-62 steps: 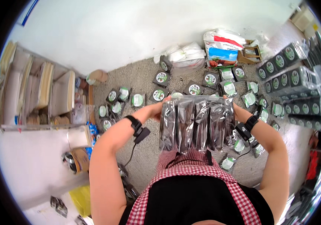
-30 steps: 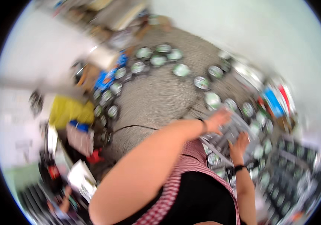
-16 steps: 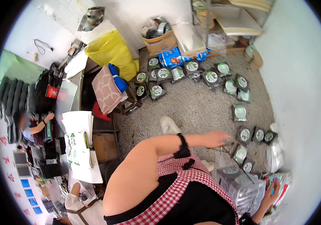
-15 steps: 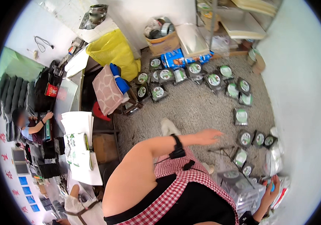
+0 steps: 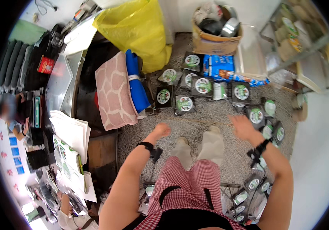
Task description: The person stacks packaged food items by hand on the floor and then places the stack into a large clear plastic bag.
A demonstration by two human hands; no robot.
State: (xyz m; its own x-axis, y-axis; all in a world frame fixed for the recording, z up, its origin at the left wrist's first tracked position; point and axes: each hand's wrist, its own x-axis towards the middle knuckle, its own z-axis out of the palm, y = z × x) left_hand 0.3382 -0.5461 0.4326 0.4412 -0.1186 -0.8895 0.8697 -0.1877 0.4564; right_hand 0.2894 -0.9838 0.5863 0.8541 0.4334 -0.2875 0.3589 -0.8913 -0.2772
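Both hands out over the speckled floor (image 5: 195,124)!

Here's my left hand (image 5: 161,130), half-curled, a pink patterned cloth (image 5: 114,92) off to its left. And my right hand (image 5: 244,128), fingers spread, hovers near a black packet (image 5: 256,115) with a round label! Beyond both, blue packages (image 5: 219,67); ahead of my left, a yellow sack (image 5: 133,30)!

yellow bag (image 5: 145,42) as landmark | lower right of it: round white-and-green labels (image 5: 202,86) on black packets (image 5: 164,96); pale print on blue packaging (image 5: 213,64) | left: print on red packet (image 5: 46,64) | far lower left: blue wall signs (image 5: 15,151) | wording too small to read
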